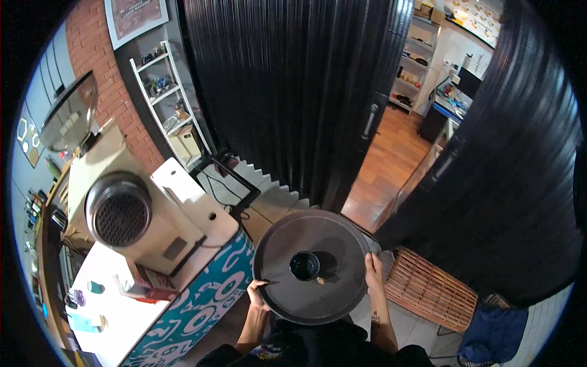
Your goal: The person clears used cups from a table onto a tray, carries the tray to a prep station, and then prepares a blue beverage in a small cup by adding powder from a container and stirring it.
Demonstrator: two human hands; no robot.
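Note:
A large round dark-brown serving tray [281, 244] is held level in front of me. My left hand [258, 296] grips its lower left rim, with the thumb over the edge. On the opposite rim, my right hand [373, 271] holds the tray, its fingers partly hidden beneath. A small dark cup [304, 266] stands near the middle of the tray, and its contents are too dark to make out. Beside the cup lies a tiny tan piece [321, 281], too small to name.
Left of me, a coffee grinder [137, 211] stands on a counter with a white top [116, 333] and teal patterned front. Ahead is a black folding door [275, 92] with a gap onto a wooden floor [388, 159]. A rattan bench [431, 286] stands at the right.

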